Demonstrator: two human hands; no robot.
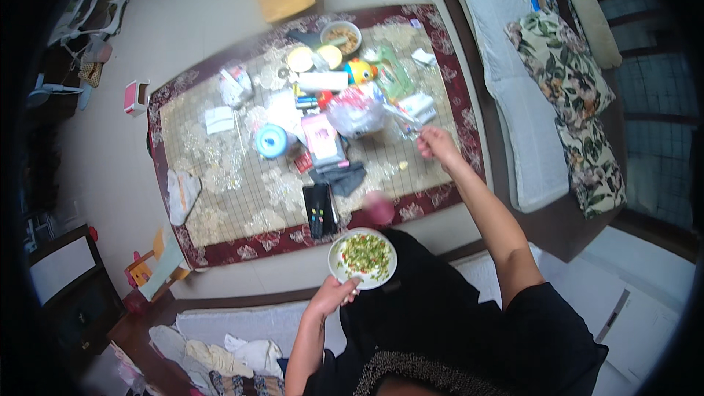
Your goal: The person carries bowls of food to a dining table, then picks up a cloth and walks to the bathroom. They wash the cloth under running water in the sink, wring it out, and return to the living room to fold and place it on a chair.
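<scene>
Far left, off the rug, a small pink box point(135, 97) sits on the pale floor; the low table point(220, 198) w/ its patterned cloth and dark red border fills the middle, cluttered; a white bag point(181, 194) hangs at its left edge, a blue round tub point(272, 140) and pink packet point(321, 137) nr centre, a black remote point(319, 210) at the near edge, a bowl of brownish food point(342, 37) at the far edge. Left hand point(334, 295) grips the near rim of a white bowl point(336, 262), thumb over the edge, held above the lap just off the table's near side. The bowl looks shallow, round, filled w/ chopped green bits flecked red/orange over something pale; contents sit close to the rim. Judgement: keep it level, support underneath not only at the rim; one-handed rim grip could tip it while the other arm stretches. Right hand point(437, 143) reaches out over the table's right part, fingers curled as if pinching sth small nr a clear plastic bag point(357, 111); can't tell what, if anything, it holds. Right of that, a floral cushion point(559, 59) on a bench.
</scene>
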